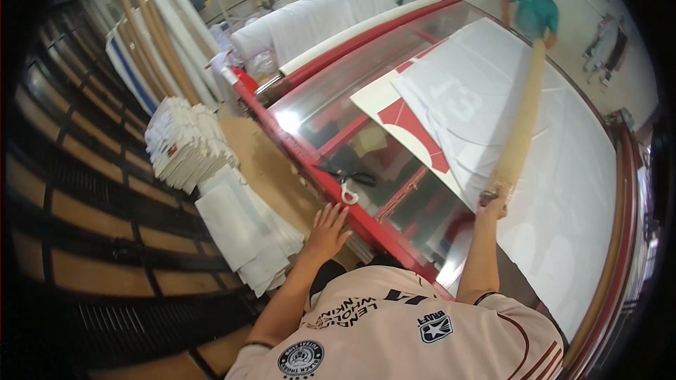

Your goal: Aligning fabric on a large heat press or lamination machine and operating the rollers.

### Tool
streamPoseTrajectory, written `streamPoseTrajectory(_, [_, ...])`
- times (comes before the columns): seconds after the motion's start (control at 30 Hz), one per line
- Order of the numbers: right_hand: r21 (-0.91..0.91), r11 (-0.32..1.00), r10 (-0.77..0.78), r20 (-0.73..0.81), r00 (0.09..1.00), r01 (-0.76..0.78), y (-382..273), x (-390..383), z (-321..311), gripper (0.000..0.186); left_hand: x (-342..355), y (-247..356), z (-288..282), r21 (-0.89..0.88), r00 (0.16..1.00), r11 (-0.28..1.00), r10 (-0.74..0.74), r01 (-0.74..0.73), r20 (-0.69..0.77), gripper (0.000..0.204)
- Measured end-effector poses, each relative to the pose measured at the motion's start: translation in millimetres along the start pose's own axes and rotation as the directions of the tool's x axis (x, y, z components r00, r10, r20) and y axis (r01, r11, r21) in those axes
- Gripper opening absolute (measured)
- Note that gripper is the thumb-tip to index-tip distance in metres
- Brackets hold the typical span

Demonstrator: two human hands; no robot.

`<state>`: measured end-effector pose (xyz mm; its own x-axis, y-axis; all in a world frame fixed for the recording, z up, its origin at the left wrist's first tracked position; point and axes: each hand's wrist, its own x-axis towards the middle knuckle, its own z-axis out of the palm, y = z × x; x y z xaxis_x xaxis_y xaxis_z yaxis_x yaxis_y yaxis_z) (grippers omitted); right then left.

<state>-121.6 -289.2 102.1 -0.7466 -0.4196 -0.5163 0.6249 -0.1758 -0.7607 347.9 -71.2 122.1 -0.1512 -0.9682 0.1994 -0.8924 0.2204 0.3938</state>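
My right hand point(495, 202) is closed around the near end of a long tan roll point(520, 123), which spans the width of the machine table. At its far end stands a person in a teal shirt point(533, 10), with hands by the roll. Under the roll lies a large white sheet point(577, 148). Left of it, white fabric with a faint print point(461, 95) covers part of a red-and-white printed sheet point(408, 123). My left hand point(328, 231) rests with fingers spread at the red rail point(394, 243), beside scissors point(355, 179) with black and white handles.
To the left, a stack of folded white cloth point(186, 144) and loose white sheets point(243, 225) lie on a brown surface. Several upright rolls point(158, 46) stand behind them. A white fabric roll point(331, 17) lies along the machine's far left side. Dark shelving point(91, 204) fills the left edge.
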Motion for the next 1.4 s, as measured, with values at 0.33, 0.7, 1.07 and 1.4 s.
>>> streamPoseTrajectory(0.33, [-0.09,0.995,0.056,0.141,0.988,-0.043,52,-132,90,0.081,177,-104,113,-0.06,0.766,0.802,0.588,-0.595,0.26,0.069])
streamPoseTrajectory(0.7, [-0.199,0.979,-0.072,-0.104,0.992,0.051,161,-212,173,0.092,394,-123,57,-0.528,0.767,0.652,0.642,-0.543,0.004,0.038])
streamPoseTrajectory(1.07, [-0.298,0.923,-0.291,-0.126,0.948,0.243,217,-236,201,0.093,667,-107,177,-0.27,0.515,0.637,0.755,-0.722,0.406,0.078])
streamPoseTrajectory(1.4, [-0.448,0.852,-0.353,-0.11,0.929,0.271,212,-231,200,0.095,552,-189,99,-0.351,0.436,0.486,0.874,-0.8,0.215,0.018])
